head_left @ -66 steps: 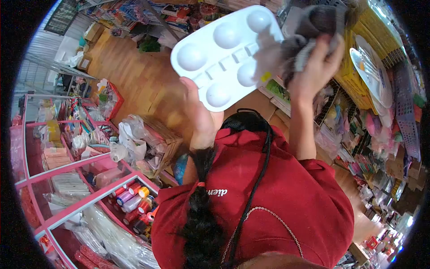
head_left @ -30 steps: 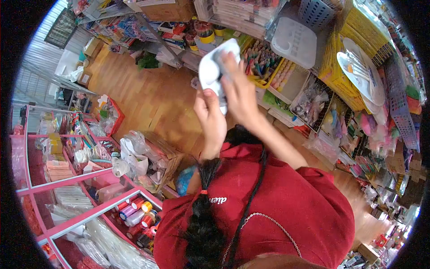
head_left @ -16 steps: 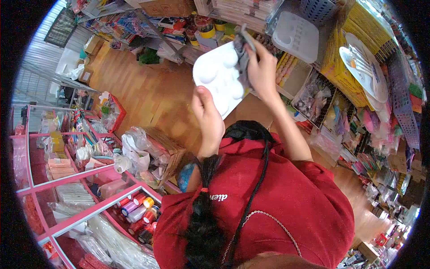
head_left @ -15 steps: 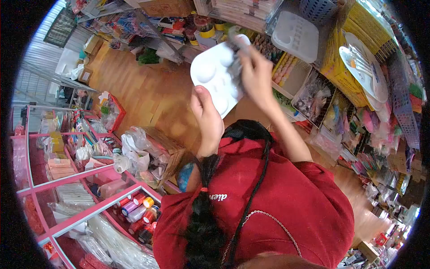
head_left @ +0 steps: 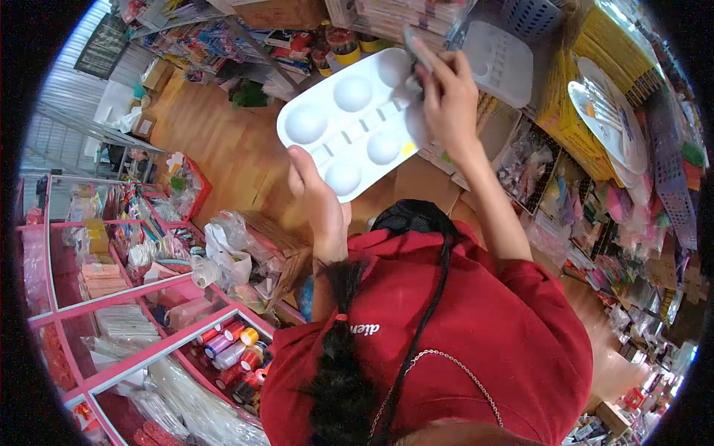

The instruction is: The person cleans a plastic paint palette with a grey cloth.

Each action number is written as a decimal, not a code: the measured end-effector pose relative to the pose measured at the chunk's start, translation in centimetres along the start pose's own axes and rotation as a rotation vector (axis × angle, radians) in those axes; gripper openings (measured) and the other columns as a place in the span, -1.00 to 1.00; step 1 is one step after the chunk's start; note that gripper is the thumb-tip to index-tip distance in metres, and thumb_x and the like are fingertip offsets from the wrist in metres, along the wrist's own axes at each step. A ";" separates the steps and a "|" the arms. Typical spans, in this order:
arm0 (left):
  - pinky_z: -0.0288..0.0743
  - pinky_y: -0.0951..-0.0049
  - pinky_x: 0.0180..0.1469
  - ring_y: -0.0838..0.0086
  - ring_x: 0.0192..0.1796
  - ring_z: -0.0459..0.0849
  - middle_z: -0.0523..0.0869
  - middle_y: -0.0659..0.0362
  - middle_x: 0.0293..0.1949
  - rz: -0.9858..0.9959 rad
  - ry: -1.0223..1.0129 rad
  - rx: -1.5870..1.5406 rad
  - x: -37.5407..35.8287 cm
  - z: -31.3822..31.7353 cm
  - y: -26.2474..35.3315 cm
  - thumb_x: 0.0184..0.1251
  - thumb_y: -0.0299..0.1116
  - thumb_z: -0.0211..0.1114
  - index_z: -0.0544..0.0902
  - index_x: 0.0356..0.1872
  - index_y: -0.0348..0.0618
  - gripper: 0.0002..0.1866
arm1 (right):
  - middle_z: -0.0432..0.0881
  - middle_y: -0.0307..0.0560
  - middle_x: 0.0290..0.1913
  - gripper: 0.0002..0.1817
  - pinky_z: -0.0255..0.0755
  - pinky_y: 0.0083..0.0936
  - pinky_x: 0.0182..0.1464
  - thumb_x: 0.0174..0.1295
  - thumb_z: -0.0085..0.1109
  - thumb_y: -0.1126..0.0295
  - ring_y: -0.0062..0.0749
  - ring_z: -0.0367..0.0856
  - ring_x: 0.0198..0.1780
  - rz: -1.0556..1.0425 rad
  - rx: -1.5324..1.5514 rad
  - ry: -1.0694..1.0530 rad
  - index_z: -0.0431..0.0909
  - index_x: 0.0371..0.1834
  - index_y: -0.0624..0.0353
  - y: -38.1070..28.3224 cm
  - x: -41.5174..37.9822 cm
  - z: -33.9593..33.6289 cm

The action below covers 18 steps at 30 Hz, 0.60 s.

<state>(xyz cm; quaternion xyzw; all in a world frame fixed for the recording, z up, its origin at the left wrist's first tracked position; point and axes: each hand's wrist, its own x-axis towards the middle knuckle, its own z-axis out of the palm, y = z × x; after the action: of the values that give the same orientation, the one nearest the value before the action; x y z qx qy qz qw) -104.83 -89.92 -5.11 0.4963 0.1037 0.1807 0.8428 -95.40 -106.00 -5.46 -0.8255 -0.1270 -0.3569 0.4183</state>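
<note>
A white plastic palette point(head_left: 353, 130) with round wells and a small yellow mark is held up in front of the red shirt. My left hand point(head_left: 316, 195) grips its lower left edge, thumb on top and fingers behind. At the palette's right end, my right hand point(head_left: 451, 108) is closed on a grey cloth point(head_left: 416, 93), blurred by motion, which lies against the surface and covers part of the right-hand wells. The far corner is partly hidden behind the cloth.
Another white palette point(head_left: 497, 63) lies on the shelf beyond my right hand. Yellow boxes point(head_left: 569, 108) with white palettes on them stand at the right. Pink compartments point(head_left: 167, 342) with thread spools and packets are at the lower left. Wooden floor point(head_left: 216, 134) shows ahead.
The palette has turned and shifted left, showing more of its wells and a yellow mark. My left hand moved left with it; my right hand and the cloth moved right.
</note>
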 end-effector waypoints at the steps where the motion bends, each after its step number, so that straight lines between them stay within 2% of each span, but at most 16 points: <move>1: 0.43 0.27 0.14 0.25 0.15 0.50 0.45 -0.05 0.14 -0.017 -0.006 0.005 -0.1 0.2 0.1 0.45 0.04 -0.15 0.22 0.23 -0.35 -0.39 | 0.49 -0.10 -0.32 -0.47 0.49 -0.39 -0.35 -0.01 0.10 0.55 -0.22 0.56 -0.40 -0.132 -0.045 -0.041 0.55 0.08 -0.22 -1.3 -1.0 0.2; 2: 0.44 0.28 0.13 0.25 0.14 0.51 0.46 -0.05 0.14 -0.036 -0.014 0.011 -0.4 0.5 0.1 0.46 0.02 -0.16 0.23 0.23 -0.35 -0.40 | 0.48 -0.13 -0.34 -0.44 0.48 -0.40 -0.36 -0.04 0.11 0.56 -0.24 0.56 -0.40 -0.262 -0.092 -0.080 0.54 0.09 -0.21 -2.6 -2.1 0.7; 3: 0.44 0.28 0.12 0.26 0.14 0.51 0.46 -0.05 0.13 -0.055 -0.024 0.018 -0.5 0.6 0.0 0.47 0.01 -0.17 0.24 0.22 -0.36 -0.41 | 0.47 -0.18 -0.37 -0.40 0.47 -0.43 -0.37 -0.11 0.13 0.56 -0.25 0.54 -0.38 -0.313 -0.166 -0.176 0.54 0.09 -0.26 -3.7 -2.8 1.1; 4: 0.44 0.29 0.12 0.26 0.13 0.52 0.46 -0.05 0.13 -0.043 -0.012 0.019 -0.4 0.5 0.0 0.47 0.00 -0.17 0.25 0.22 -0.36 -0.42 | 0.45 -0.16 -0.39 -0.41 0.47 -0.41 -0.37 -0.09 0.14 0.53 -0.23 0.53 -0.36 -0.301 -0.100 -0.159 0.52 0.10 -0.27 -3.0 -3.2 2.1; 6: 0.44 0.29 0.13 0.26 0.12 0.53 0.47 -0.05 0.12 -0.015 0.020 0.018 -0.4 0.2 0.0 0.48 -0.01 -0.17 0.25 0.21 -0.36 -0.43 | 0.44 -0.12 -0.38 -0.43 0.47 -0.35 -0.35 -0.09 0.17 0.49 -0.19 0.52 -0.36 -0.189 -0.104 -0.156 0.53 0.09 -0.24 -0.8 -2.0 2.5; 8: 0.45 0.31 0.10 0.28 0.10 0.54 0.48 -0.04 0.10 0.011 0.028 0.032 -0.5 -0.1 0.5 0.48 -0.04 -0.16 0.30 0.17 -0.37 -0.47 | 0.44 -0.07 -0.32 -0.56 0.48 -0.33 -0.33 0.07 0.15 0.47 -0.17 0.54 -0.34 -0.014 -0.210 -0.190 0.55 0.08 -0.11 2.3 -1.1 2.3; 10: 0.47 0.33 0.07 0.30 0.08 0.55 0.49 -0.03 0.10 0.047 0.019 0.032 0.3 -0.5 0.7 0.49 -0.06 -0.16 0.32 0.14 -0.37 -0.49 | 0.44 -0.08 -0.34 -0.59 0.47 -0.36 -0.34 0.16 0.11 0.44 -0.19 0.53 -0.36 0.041 -0.084 -0.052 0.53 0.11 -0.11 1.8 -0.3 0.7; 11: 0.47 0.33 0.06 0.31 0.07 0.55 0.49 -0.03 0.09 0.045 0.028 0.032 0.5 -0.4 0.5 0.49 -0.07 -0.16 0.33 0.13 -0.37 -0.50 | 0.44 -0.08 -0.36 -0.58 0.46 -0.37 -0.35 0.16 0.12 0.42 -0.22 0.51 -0.39 0.068 -0.056 -0.054 0.51 0.13 -0.10 0.4 -0.4 -0.1; 13: 0.48 0.35 0.03 0.33 0.05 0.56 0.50 -0.02 0.08 0.038 0.041 0.045 0.8 -0.3 0.2 0.50 -0.09 -0.16 0.34 0.11 -0.37 -0.51 | 0.46 -0.07 -0.37 -0.56 0.46 -0.27 -0.32 0.11 0.14 0.34 -0.15 0.52 -0.36 -0.081 0.018 -0.066 0.52 0.12 -0.23 -3.3 -2.3 0.0; 14: 0.49 0.36 0.02 0.34 0.04 0.57 0.51 -0.01 0.08 0.037 0.066 0.048 0.8 -0.3 -0.2 0.50 -0.10 -0.17 0.34 0.11 -0.38 -0.52 | 0.47 -0.08 -0.38 -0.56 0.44 -0.25 -0.32 0.10 0.15 0.24 -0.17 0.51 -0.37 -0.270 -0.036 -0.129 0.51 0.11 -0.36 -5.0 -3.7 0.5; 15: 0.49 0.36 0.01 0.34 0.03 0.57 0.51 -0.01 0.07 0.035 0.089 0.051 0.7 -0.1 -0.7 0.50 -0.10 -0.17 0.35 0.11 -0.38 -0.52 | 0.46 -0.13 -0.36 -0.55 0.38 -0.32 -0.32 0.06 0.18 0.15 -0.26 0.48 -0.34 -0.379 0.069 -0.261 0.51 0.10 -0.44 -5.9 -5.0 1.1; 16: 0.49 0.37 0.00 0.35 0.02 0.58 0.51 0.00 0.07 0.030 0.113 0.057 0.5 0.0 -0.9 0.50 -0.10 -0.17 0.35 0.11 -0.38 -0.52 | 0.46 -0.19 -0.32 -0.53 0.33 -0.38 -0.29 0.00 0.21 0.09 -0.32 0.44 -0.31 -0.351 0.038 -0.267 0.53 0.08 -0.52 -6.6 -6.1 1.5; 17: 0.49 0.37 0.00 0.35 0.03 0.58 0.52 0.00 0.06 -0.025 0.070 -0.011 0.4 -0.2 -0.5 0.49 -0.07 -0.17 0.37 0.08 -0.38 -0.50 | 0.44 -0.17 -0.32 -0.58 0.32 -0.37 -0.25 0.04 0.17 0.11 -0.29 0.43 -0.31 -0.361 0.029 -0.286 0.56 0.05 -0.46 -6.2 -5.7 1.4; 18: 0.49 0.37 0.00 0.35 0.03 0.58 0.52 0.00 0.06 0.008 0.066 -0.003 0.3 0.0 0.1 0.49 -0.06 -0.17 0.37 0.09 -0.38 -0.49 | 0.42 -0.15 -0.32 -0.62 0.32 -0.37 -0.20 0.08 0.13 0.13 -0.27 0.42 -0.31 -0.374 0.020 -0.305 0.59 0.03 -0.41 -5.4 -4.6 1.1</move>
<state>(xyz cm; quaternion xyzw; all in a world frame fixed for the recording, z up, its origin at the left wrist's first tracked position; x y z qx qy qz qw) -104.54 -89.80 -5.04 0.4893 0.1290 0.2004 0.8389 -100.88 -101.38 -5.88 -0.8278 -0.3429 -0.2984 0.3288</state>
